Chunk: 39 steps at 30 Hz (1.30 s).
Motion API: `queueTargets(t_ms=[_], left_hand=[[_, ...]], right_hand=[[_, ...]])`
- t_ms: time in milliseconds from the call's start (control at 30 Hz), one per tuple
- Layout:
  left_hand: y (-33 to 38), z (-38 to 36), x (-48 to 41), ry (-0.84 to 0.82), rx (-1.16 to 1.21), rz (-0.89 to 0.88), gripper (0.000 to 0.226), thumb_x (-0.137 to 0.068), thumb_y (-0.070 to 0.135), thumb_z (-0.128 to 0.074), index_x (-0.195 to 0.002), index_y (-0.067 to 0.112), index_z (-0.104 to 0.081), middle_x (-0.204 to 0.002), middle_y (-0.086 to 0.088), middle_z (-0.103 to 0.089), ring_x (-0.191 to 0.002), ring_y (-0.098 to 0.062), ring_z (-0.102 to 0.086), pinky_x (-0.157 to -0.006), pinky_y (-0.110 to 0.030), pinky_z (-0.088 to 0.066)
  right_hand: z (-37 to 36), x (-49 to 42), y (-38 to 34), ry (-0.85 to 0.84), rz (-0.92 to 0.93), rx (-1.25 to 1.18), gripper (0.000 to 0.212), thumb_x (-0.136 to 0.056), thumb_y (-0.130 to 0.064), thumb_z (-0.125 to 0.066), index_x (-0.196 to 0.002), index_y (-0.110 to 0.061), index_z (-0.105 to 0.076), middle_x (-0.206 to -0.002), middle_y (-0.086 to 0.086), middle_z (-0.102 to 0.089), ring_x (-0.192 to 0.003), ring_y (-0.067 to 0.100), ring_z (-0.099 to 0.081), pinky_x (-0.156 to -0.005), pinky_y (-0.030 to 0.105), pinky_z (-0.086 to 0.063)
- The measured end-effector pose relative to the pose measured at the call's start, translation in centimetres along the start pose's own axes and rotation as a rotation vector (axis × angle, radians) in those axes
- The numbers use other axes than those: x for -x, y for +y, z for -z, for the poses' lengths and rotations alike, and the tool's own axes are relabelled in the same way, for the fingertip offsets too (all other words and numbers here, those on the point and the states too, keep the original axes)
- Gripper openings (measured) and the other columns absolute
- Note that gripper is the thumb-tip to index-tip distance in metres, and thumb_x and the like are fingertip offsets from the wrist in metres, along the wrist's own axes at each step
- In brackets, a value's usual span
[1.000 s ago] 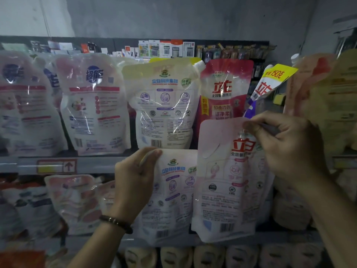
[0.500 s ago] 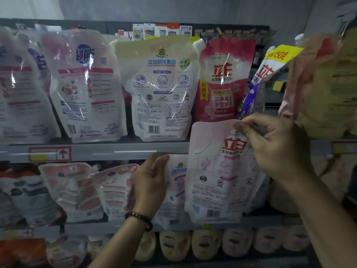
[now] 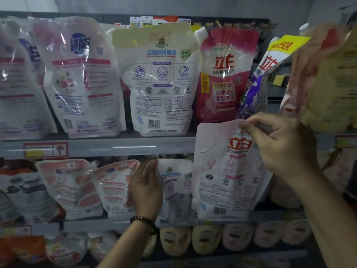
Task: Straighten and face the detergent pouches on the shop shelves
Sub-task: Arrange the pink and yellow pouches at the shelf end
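Lowered since a second ago, the white pouch [image 3: 176,190] now stands below the upper shelf edge [image 3: 116,147], the left hand [image 3: 146,190] gripping its left side with curled fingers, while the right hand [image 3: 280,147] pinches the top corner of the pink pouch [image 3: 228,180] just beside it.

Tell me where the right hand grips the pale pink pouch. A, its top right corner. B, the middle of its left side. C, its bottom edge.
A: the right hand pinches the pink pouch at its top right corner, thumb on the front, well above the barcode near the bottom edge.
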<state>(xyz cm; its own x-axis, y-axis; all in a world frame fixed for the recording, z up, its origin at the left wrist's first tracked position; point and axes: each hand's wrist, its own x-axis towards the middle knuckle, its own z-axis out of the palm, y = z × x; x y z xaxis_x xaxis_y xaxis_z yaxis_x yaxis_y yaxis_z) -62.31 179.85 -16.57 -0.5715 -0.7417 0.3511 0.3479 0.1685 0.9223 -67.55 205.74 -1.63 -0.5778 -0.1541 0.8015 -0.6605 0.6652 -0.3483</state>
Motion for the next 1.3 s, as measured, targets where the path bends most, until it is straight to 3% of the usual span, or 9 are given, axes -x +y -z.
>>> queueTargets(t_ms=[100,267,433,533,633,733,967,1100,1300], left_hand=[[-1.0,-0.4,-0.8,-0.010,-0.005,0.004,0.023,-0.108,0.022,-0.060,-0.093,0.014,-0.075,-0.089,0.006,-0.076,-0.084,-0.004,-0.069,-0.077,-0.021,-0.054],[-1.8,-1.8,-2.1,-0.020,-0.021,-0.015,0.031,-0.108,0.011,-0.058,-0.078,0.015,-0.065,-0.072,0.016,-0.066,-0.067,0.002,-0.058,-0.065,-0.015,-0.045],[-4.4,-2.9,-4.0,-0.028,-0.096,-0.037,0.043,-0.106,0.004,-0.056,-0.067,0.022,-0.055,-0.068,0.007,-0.060,-0.067,-0.013,-0.057,-0.066,-0.033,-0.045],[-6.7,-3.1,-4.9,-0.084,-0.126,-0.072,0.032,-0.106,0.006,-0.057,-0.076,0.018,-0.060,-0.076,0.004,-0.063,-0.078,-0.027,-0.064,-0.075,-0.037,-0.050],[-7.7,-3.1,-5.2,-0.182,-0.130,-0.114,0.027,-0.105,0.006,-0.059,-0.083,0.017,-0.069,-0.084,0.014,-0.069,-0.084,-0.012,-0.067,-0.083,-0.034,-0.054],[-8.2,-2.3,-5.1,-0.250,-0.222,-0.150,0.023,-0.105,0.001,-0.059,-0.098,0.016,-0.075,-0.104,0.016,-0.072,-0.098,0.011,-0.067,-0.093,-0.011,-0.049],[-8.0,-1.5,-6.1,-0.314,-0.254,-0.125,0.022,-0.109,0.014,-0.056,-0.095,0.015,-0.073,-0.093,0.025,-0.074,-0.091,0.006,-0.068,-0.083,-0.010,-0.049],[-6.8,-0.9,-5.6,-0.284,-0.335,-0.142,0.015,-0.108,0.022,-0.059,-0.104,0.015,-0.072,-0.097,0.005,-0.076,-0.090,-0.004,-0.069,-0.074,-0.007,-0.046],[-5.3,0.2,-3.5,-0.229,-0.386,-0.404,0.019,-0.105,0.020,-0.056,-0.117,0.017,-0.070,-0.122,-0.001,-0.072,-0.116,-0.014,-0.064,-0.104,-0.033,-0.050]], right_hand=[[-0.1,-0.2,0.2,-0.007,-0.012,-0.020,0.035,-0.096,-0.060,-0.061,-0.094,-0.030,-0.079,-0.074,-0.013,-0.075,-0.066,0.013,-0.070,-0.055,0.039,-0.057],[-0.4,-0.1,0.0,-0.005,-0.031,-0.035,0.036,-0.095,-0.060,-0.060,-0.094,-0.030,-0.079,-0.077,-0.016,-0.075,-0.069,0.009,-0.071,-0.056,0.039,-0.058],[-0.6,0.0,0.0,-0.013,-0.044,-0.050,0.033,-0.095,-0.057,-0.062,-0.093,-0.029,-0.080,-0.078,-0.016,-0.075,-0.070,0.008,-0.071,-0.057,0.038,-0.058],[-0.9,0.1,0.0,-0.011,-0.045,-0.044,0.031,-0.096,-0.054,-0.065,-0.091,-0.028,-0.079,-0.075,-0.015,-0.074,-0.068,0.007,-0.070,-0.057,0.036,-0.057],[-1.0,0.1,0.0,-0.009,-0.034,-0.024,0.034,-0.096,-0.057,-0.063,-0.091,-0.028,-0.079,-0.074,-0.016,-0.074,-0.067,0.006,-0.069,-0.056,0.036,-0.056],[-1.2,0.0,-0.2,-0.018,-0.027,-0.013,0.033,-0.096,-0.057,-0.064,-0.091,-0.028,-0.079,-0.072,-0.016,-0.073,-0.065,0.006,-0.068,-0.056,0.036,-0.055],[-1.7,-0.2,-0.7,-0.009,-0.052,-0.012,0.032,-0.095,-0.056,-0.066,-0.090,-0.028,-0.079,-0.073,-0.018,-0.072,-0.067,0.001,-0.067,-0.056,0.028,-0.053],[-1.9,-0.2,-1.0,-0.012,-0.058,-0.034,0.030,-0.096,-0.055,-0.067,-0.093,-0.029,-0.079,-0.077,-0.018,-0.075,-0.071,0.005,-0.071,-0.058,0.034,-0.059],[-2.1,-0.4,-1.7,-0.003,-0.042,-0.042,0.026,-0.097,-0.052,-0.069,-0.092,-0.029,-0.079,-0.073,-0.017,-0.074,-0.068,0.006,-0.070,-0.057,0.035,-0.058]])
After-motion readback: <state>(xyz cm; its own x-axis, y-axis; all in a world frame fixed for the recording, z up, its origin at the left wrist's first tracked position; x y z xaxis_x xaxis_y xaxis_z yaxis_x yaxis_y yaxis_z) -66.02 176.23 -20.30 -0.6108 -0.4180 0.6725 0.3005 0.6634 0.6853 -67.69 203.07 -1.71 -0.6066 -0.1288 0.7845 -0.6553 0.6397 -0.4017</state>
